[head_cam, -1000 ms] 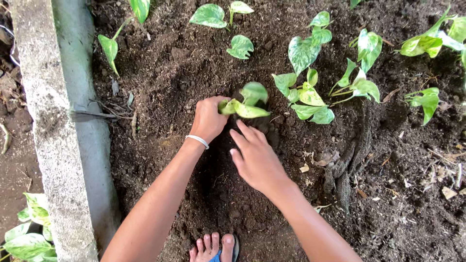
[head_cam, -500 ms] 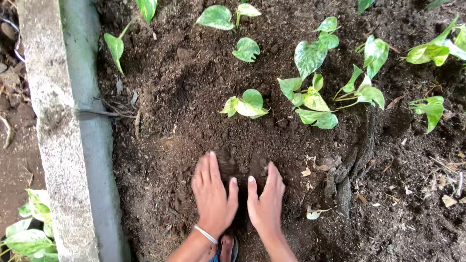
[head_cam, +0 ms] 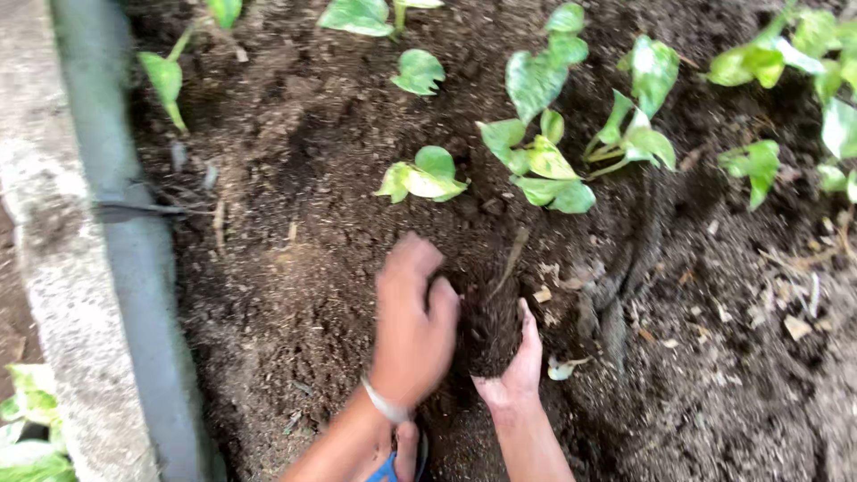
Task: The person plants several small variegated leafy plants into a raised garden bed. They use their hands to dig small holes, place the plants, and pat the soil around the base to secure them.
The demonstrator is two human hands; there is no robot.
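Both hands sit low in the bed, cupped toward each other around a clump of dark soil (head_cam: 489,332). Left hand (head_cam: 412,332) is palm-down, fingers curved over the clump's near side, a pale band on its wrist. Right hand (head_cam: 516,366) is turned palm-up under the clump, fingers curled to cradle it from below, so the loose earth stays gathered between the two palms instead of spilling. I read neither hand as pinching; it's a scoop hold. The clump sits between the palms, just short of the small planted cutting (head_cam: 421,178), which stands upright and apart from both hands.

Ground is a raised bed (head_cam: 295,223) of dark, crumbly soil with bits of dry debris. More variegated green plants (head_cam: 553,152) are set across the far side. A concrete curb (head_cam: 62,268) with a grey pipe (head_cam: 134,268) beside it borders the left. Outdoors, daylight. A blue sandal (head_cam: 390,468) shows at the bottom edge.
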